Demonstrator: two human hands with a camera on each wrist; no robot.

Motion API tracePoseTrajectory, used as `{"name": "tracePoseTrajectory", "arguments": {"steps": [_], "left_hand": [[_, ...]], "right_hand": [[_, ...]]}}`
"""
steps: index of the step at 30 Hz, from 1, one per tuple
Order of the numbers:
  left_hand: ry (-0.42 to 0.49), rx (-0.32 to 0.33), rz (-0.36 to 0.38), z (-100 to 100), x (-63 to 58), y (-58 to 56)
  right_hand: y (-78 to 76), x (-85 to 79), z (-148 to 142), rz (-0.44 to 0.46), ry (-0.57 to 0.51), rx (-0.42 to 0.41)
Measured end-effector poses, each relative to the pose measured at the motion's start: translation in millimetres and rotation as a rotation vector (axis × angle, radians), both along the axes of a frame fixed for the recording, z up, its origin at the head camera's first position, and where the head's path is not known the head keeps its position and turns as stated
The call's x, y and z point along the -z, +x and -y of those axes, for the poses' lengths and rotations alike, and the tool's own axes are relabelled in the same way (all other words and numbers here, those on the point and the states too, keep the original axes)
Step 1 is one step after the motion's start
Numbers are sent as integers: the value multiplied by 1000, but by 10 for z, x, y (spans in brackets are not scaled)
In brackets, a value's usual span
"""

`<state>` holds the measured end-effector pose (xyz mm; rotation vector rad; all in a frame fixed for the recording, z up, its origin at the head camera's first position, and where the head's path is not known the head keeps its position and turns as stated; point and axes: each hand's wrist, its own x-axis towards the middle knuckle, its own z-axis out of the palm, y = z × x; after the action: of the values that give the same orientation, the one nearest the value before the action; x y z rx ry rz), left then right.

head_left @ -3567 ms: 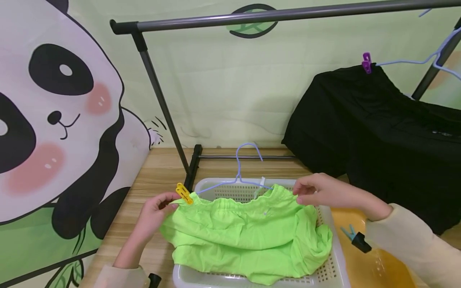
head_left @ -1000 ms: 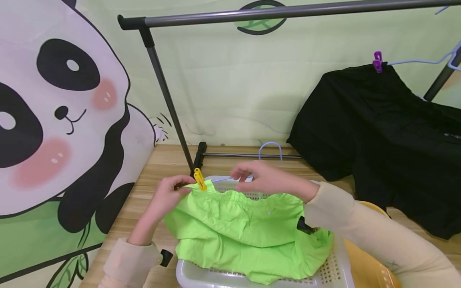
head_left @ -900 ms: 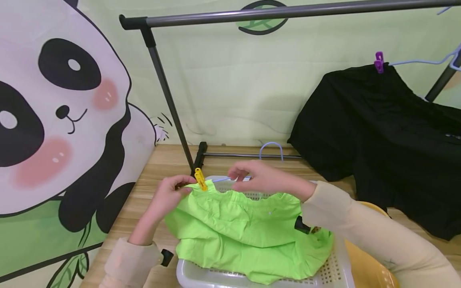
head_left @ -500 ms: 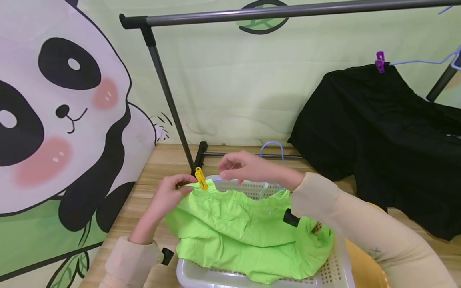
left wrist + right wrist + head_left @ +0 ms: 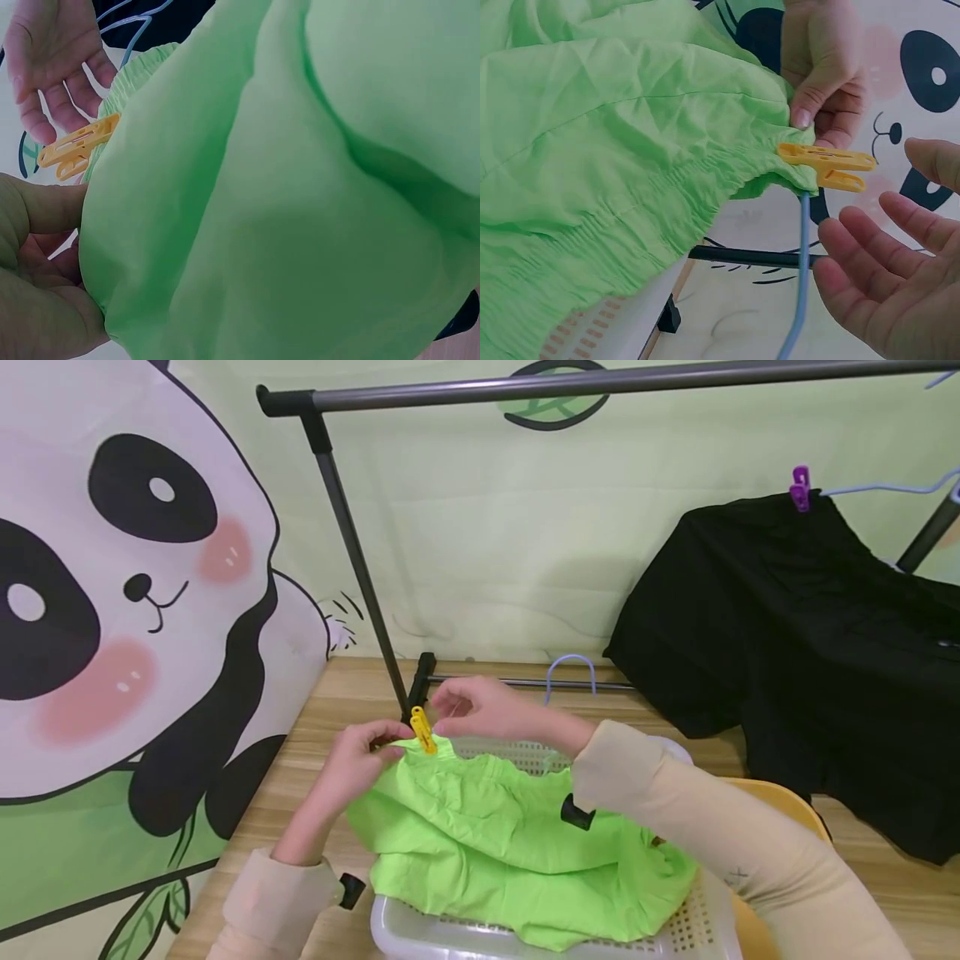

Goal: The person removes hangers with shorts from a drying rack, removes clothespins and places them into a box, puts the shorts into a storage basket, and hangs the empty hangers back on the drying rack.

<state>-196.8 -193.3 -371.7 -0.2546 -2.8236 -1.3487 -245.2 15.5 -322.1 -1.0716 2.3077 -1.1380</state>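
The left hand (image 5: 363, 758) pinches the end of the gathered waistband of a lime-green garment (image 5: 517, 843), thumb on the near face. Just beside those fingers, a yellow clothespin (image 5: 423, 731) grips the waistband, its handles pointing up and a little left in the head view. From that clothespin, the right hand (image 5: 483, 706) sits at two o'clock with its fingers loosely bent and nothing in them; the right wrist view shows a gap between its fingertips and the clothespin. There, one arm of a light-blue hanger (image 5: 802, 277) runs into the waistband by the clothespin; in the head view its hook rises between two and three o'clock.

The garment spreads from the clothespin toward half past four, draped in folds over a pale perforated basket (image 5: 386, 927), which rests on a wood-grain surface (image 5: 322, 718). At three o'clock from the garment, an orange-yellow basin (image 5: 787, 797) lies partly behind the right sleeve (image 5: 712, 810). At two o'clock a black garment (image 5: 750, 610) hangs, a purple clothespin (image 5: 800, 489) at its top edge, with a second blue hanger (image 5: 885, 489) beside it. Across twelve o'clock runs the dark bar of a rack (image 5: 450, 395); at ten, a large panda (image 5: 172, 602) decorates the wall.
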Motion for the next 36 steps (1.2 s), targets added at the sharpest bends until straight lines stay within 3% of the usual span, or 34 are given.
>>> {"name": "tracePoseTrajectory", "arguments": {"steps": [7,16,22,28,36], "left_hand": [[-11,4,-12,-20,-29,11],[-17,7,-23,-23,-21,17],[-17,5,-20,-17,0,14],[-10,6,-22,-18,-8,19],[-12,5,-44,-17,-27,28]], "right_hand": [[41,107,86,-114,25,43],[88,221,191,-377,76,81],[120,249,238,-478,91,129],[114,262,267,-476,92,151],[91,198,319,-312,26,175]]}}
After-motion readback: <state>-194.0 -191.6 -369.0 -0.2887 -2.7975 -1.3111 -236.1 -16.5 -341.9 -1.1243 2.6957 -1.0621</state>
